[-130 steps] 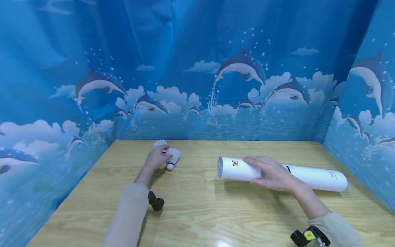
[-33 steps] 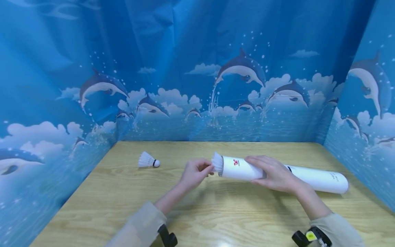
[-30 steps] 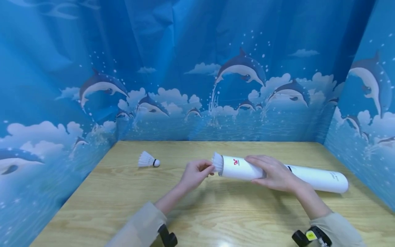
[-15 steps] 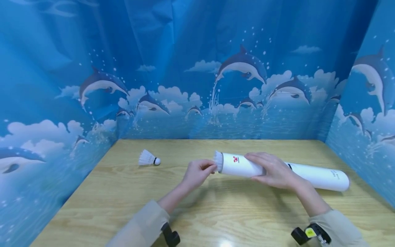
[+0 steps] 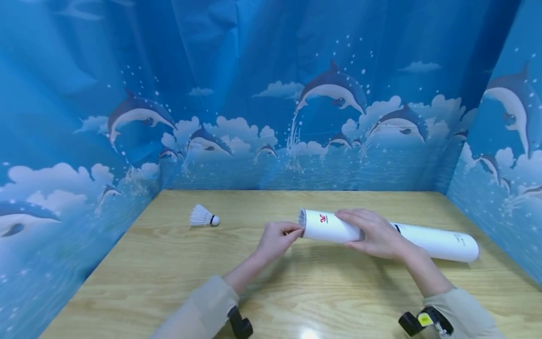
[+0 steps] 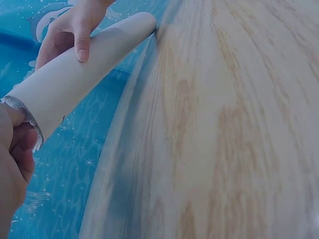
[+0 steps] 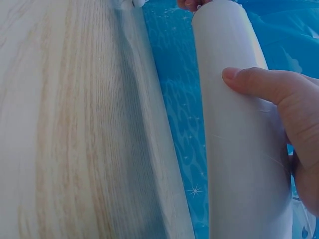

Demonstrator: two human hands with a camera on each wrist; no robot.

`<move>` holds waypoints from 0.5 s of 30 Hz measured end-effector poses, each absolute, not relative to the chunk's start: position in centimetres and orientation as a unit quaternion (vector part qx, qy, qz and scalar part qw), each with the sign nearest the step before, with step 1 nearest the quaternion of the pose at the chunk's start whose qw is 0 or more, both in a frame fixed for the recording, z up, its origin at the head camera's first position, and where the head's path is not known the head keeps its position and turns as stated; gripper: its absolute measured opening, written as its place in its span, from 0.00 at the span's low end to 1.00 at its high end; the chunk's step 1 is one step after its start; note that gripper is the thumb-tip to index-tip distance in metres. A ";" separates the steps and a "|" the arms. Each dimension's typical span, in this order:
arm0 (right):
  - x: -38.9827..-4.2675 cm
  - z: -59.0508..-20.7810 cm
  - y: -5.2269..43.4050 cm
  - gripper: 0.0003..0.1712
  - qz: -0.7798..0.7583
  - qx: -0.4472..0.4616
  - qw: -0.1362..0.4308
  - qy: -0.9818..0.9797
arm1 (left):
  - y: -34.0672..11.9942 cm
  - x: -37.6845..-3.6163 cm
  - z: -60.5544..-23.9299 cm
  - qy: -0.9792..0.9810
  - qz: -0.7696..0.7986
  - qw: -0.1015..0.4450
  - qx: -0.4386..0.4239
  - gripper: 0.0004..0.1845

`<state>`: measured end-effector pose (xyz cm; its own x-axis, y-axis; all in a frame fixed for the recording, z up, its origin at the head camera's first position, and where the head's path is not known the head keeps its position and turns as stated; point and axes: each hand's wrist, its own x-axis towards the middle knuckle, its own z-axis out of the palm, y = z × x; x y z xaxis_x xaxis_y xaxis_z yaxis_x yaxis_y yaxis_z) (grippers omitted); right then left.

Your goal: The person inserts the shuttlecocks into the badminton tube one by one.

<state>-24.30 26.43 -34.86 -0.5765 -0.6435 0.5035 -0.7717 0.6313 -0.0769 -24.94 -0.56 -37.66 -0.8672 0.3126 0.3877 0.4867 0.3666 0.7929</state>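
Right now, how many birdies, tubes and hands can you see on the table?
Shuttlecocks: 2, one lying loose on the table, one nearly all inside the tube mouth at the left hand's fingertips.
White tubes: 1, gripped by the right hand.
Hands: 2.
Total: 5.

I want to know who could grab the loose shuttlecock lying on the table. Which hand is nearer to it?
Left. The left hand is at the open end of the white tube, right of the shuttlecock. The right hand grips the tube farther right.
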 end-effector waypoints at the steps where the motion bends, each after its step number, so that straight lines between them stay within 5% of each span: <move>1: -24.3 -34.9 26.4 0.43 0.145 0.403 0.220 -0.876 | -0.5 -24.9 -37.7 -0.822 -0.507 0.087 -0.245 0.06; 15: -24.3 -35.1 26.2 0.43 0.147 0.402 0.215 -0.878 | -0.6 -25.1 -37.9 -0.824 -0.495 0.072 -0.267 0.06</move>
